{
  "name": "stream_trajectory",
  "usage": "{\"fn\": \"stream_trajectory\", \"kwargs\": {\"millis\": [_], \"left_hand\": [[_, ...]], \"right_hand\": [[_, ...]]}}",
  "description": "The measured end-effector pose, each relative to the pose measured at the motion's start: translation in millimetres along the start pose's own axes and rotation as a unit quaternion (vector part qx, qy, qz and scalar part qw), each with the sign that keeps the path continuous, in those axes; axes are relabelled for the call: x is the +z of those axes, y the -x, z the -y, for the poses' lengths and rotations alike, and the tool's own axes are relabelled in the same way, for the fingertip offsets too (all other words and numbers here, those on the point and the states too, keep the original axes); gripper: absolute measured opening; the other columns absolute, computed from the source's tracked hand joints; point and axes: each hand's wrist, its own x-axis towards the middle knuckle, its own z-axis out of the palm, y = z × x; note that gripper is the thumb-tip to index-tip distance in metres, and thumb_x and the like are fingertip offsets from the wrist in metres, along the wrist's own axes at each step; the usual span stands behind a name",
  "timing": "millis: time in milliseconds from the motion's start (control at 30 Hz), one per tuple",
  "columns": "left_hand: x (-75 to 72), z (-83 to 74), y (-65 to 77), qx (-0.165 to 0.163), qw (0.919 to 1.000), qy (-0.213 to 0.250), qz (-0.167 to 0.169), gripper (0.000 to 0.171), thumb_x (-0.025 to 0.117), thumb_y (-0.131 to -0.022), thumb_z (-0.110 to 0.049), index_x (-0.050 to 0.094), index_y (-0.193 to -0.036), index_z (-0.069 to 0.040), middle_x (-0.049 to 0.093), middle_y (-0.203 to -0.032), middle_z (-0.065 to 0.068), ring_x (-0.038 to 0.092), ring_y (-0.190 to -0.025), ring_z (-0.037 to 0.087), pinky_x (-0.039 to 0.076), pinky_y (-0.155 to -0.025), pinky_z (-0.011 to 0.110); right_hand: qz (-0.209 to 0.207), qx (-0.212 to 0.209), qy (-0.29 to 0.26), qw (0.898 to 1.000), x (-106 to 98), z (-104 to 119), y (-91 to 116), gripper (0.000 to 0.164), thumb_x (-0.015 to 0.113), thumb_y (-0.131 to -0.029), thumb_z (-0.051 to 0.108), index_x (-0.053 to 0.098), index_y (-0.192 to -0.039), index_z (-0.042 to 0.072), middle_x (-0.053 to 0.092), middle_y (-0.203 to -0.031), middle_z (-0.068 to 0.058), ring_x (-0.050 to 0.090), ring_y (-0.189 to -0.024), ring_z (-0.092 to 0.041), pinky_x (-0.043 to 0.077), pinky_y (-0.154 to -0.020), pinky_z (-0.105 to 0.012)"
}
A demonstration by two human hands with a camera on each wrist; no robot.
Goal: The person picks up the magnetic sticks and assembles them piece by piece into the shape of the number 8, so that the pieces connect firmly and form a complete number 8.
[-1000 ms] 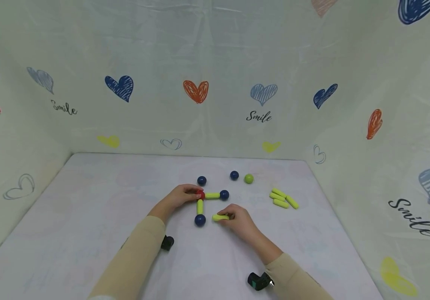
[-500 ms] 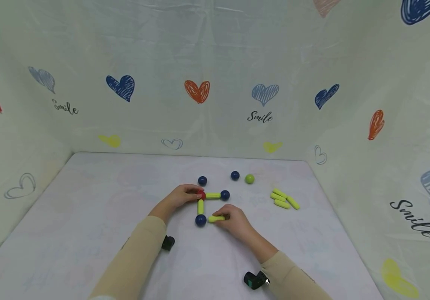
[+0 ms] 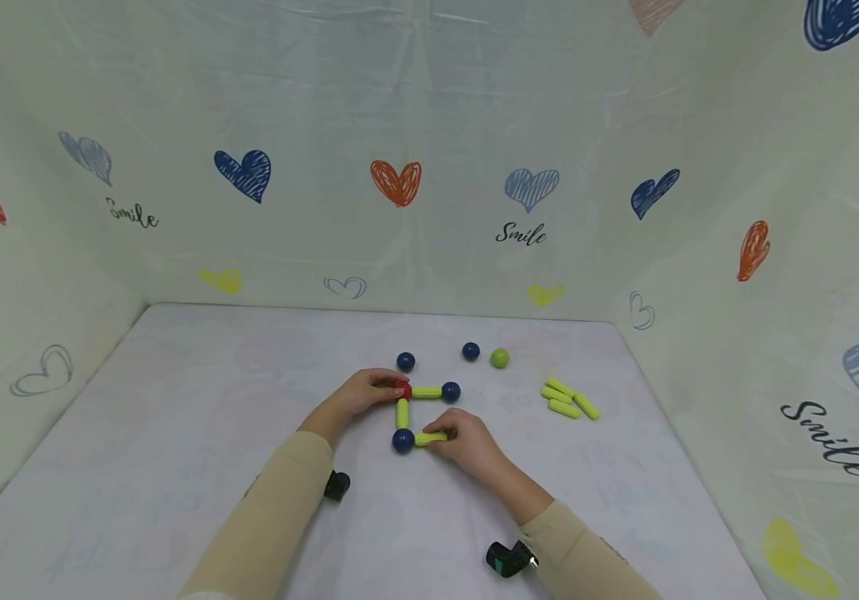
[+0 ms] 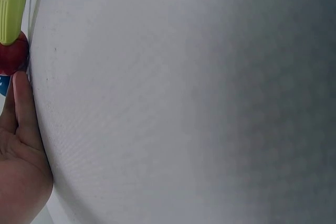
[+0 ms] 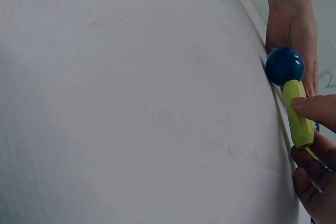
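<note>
My left hand (image 3: 360, 393) holds the red ball (image 3: 405, 390) between thumb and fingers, at the corner of an L-shaped build. One yellow-green stick (image 3: 427, 392) runs right from it to a blue ball (image 3: 451, 392). Another stick (image 3: 402, 413) reaches toward me, ending in a nearer blue ball (image 3: 403, 441). My right hand (image 3: 470, 446) pinches a third yellow-green stick (image 5: 298, 116) by its right part. That stick's left end meets the nearer blue ball, seen close up in the right wrist view. In the left wrist view, fingertips (image 4: 21, 82) lie against the red ball.
Behind the build lie two loose blue balls (image 3: 406, 362) (image 3: 471, 352) and a green ball (image 3: 500, 358). Several yellow-green sticks (image 3: 564, 408) lie in a group at the right. Patterned sheeting rises behind the white table (image 3: 197, 417). Black wrist cameras (image 3: 506, 559) sit under both forearms.
My right hand has moved left with its stick, closing the gap to the nearer blue ball until the two meet. My left hand stays on the red ball.
</note>
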Motion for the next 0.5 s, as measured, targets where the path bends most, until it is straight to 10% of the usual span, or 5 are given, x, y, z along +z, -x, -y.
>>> {"fn": "stream_trajectory", "kwargs": {"millis": [500], "left_hand": [[-0.2,-0.9,-0.8,-0.002,1.0000,-0.004,-0.004,0.029,0.069,-0.092,-0.015,0.070,-0.120,-0.011,0.062,-0.125,0.009,0.052,-0.118,0.028,0.042,-0.102,0.043]], "right_hand": [[-0.001,0.012,0.000,1.000,-2.9,-0.8,0.4,0.019,0.077,-0.083,0.010,0.075,-0.102,0.011,0.061,-0.090,0.006,0.053,-0.080,-0.014,0.047,-0.068,-0.027]]}}
